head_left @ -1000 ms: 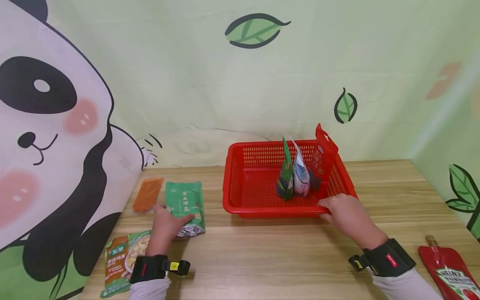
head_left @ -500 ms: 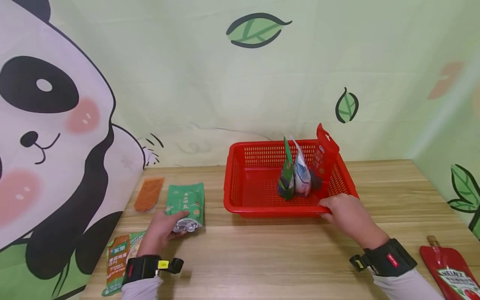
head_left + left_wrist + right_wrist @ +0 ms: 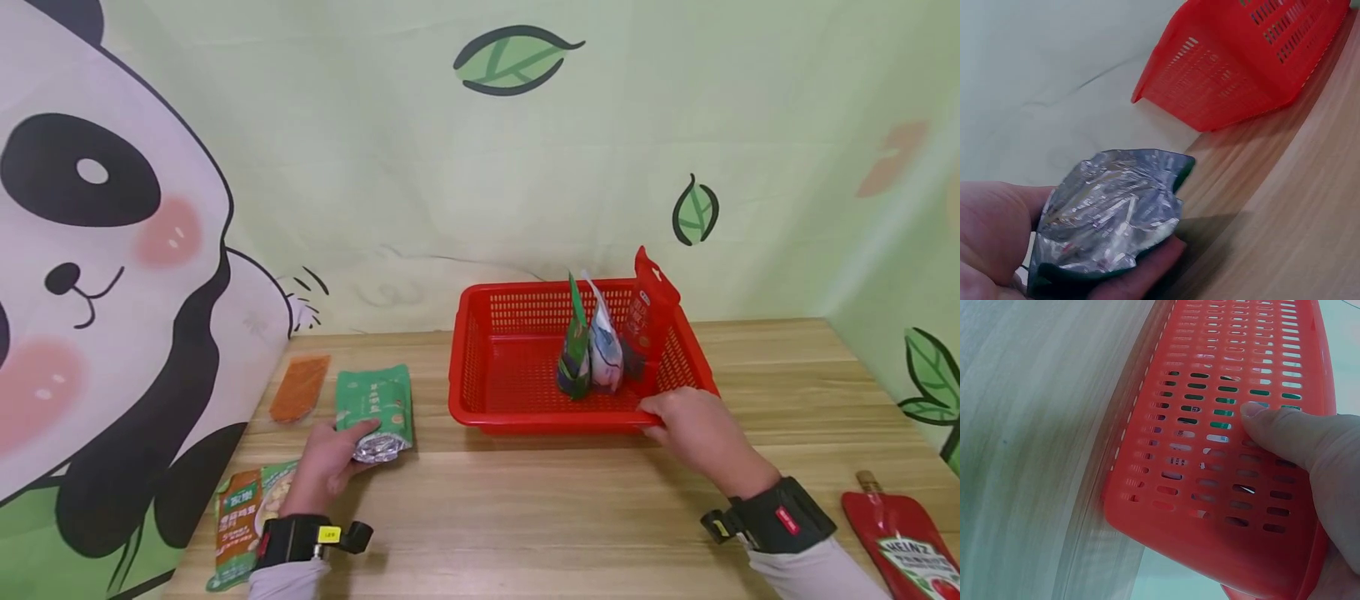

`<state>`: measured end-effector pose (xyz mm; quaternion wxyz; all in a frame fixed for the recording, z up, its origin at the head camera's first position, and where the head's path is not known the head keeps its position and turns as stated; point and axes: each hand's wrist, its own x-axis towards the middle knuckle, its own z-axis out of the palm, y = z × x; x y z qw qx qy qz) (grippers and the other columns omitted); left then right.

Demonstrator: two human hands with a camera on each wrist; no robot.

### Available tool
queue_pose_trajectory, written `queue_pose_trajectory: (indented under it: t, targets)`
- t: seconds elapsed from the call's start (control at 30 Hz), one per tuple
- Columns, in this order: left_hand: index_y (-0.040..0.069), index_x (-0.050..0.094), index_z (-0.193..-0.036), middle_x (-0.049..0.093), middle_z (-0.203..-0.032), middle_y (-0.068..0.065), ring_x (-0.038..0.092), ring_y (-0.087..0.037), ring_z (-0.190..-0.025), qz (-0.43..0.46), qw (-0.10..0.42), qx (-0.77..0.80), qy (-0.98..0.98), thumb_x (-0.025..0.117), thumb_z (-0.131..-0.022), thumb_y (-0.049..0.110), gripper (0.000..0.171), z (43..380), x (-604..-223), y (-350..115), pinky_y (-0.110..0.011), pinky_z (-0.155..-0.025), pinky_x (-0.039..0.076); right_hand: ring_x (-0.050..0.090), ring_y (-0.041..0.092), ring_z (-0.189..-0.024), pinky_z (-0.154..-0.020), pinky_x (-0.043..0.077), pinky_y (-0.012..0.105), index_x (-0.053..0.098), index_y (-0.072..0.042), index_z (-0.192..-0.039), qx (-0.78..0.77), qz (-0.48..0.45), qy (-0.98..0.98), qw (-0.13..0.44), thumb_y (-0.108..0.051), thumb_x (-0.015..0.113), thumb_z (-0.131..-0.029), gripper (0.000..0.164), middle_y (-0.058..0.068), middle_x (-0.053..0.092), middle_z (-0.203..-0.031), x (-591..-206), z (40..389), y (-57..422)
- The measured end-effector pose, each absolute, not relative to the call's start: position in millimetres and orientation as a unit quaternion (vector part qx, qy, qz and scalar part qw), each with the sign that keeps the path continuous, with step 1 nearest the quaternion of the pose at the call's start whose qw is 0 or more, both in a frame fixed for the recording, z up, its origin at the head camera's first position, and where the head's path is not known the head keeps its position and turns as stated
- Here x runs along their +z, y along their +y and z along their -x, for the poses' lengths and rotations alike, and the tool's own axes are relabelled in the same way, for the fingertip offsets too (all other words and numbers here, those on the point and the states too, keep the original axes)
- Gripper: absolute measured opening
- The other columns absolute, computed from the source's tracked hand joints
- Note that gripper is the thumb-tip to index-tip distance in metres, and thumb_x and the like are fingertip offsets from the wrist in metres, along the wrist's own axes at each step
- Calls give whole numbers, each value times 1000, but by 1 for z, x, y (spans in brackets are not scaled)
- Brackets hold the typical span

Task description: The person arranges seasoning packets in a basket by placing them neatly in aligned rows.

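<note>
On the left, my left hand (image 3: 330, 457) grips a green pouch (image 3: 371, 400) by its near end, thumb on top and fingers underneath. The pouch's crumpled silver foil bottom (image 3: 1113, 212) faces the left wrist camera. My right hand (image 3: 693, 429) holds the front rim of a red plastic basket (image 3: 517, 419) near its right corner. In the right wrist view the thumb (image 3: 1279, 428) lies against the slotted outer wall; the other fingers are mostly hidden. Inside the basket, a green packet (image 3: 574, 354), a white-and-blue packet (image 3: 603, 354) and a red packet (image 3: 648, 325) stand upright toward the right side.
An orange packet (image 3: 300, 388) lies behind the left hand. A brown-and-green food packet (image 3: 238, 525) lies by the left wrist, partly covered by the forearm. At the right front is a red Heinz pouch (image 3: 900, 533) with a cap. A printed cloth wall (image 3: 390, 167) stands behind the wooden table (image 3: 525, 517).
My left hand has closed round the near end of the green pouch, fingers slipping under it, and the pouch's near end has tipped up slightly. The right hand stays on the basket rim.
</note>
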<state>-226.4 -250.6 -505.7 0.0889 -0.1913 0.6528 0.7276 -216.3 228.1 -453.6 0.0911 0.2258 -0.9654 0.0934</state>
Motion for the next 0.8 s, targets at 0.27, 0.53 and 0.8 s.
queue_pose_trajectory:
  t: [0.27,0.53,0.8]
  targets:
    - [-6,41,-148,73,-93,5,70,-7,-86,208,49,744,634,66,-100,15,58,222,-509,-234,-28,-77,61,56,12,-64,-64,53,35,75,-16,-85,91,-221,-967,89,-17,91,-74,20,-4,67,-71,-451,214,228]
    - [-1,43,-147,72,-96,10,72,-6,-88,205,4,757,620,67,-99,17,57,216,-496,-223,-25,-79,60,55,13,-64,-64,52,35,74,-16,-85,89,-224,-966,90,-16,91,-74,20,-4,66,-70,-453,216,228]
    - [5,39,-153,59,-140,-7,70,-7,-108,164,-19,787,595,68,-99,14,62,207,-465,-208,-26,-98,56,54,13,-63,-64,52,34,74,-16,-85,87,-225,-966,86,-16,91,-74,20,-5,65,-69,-453,217,228]
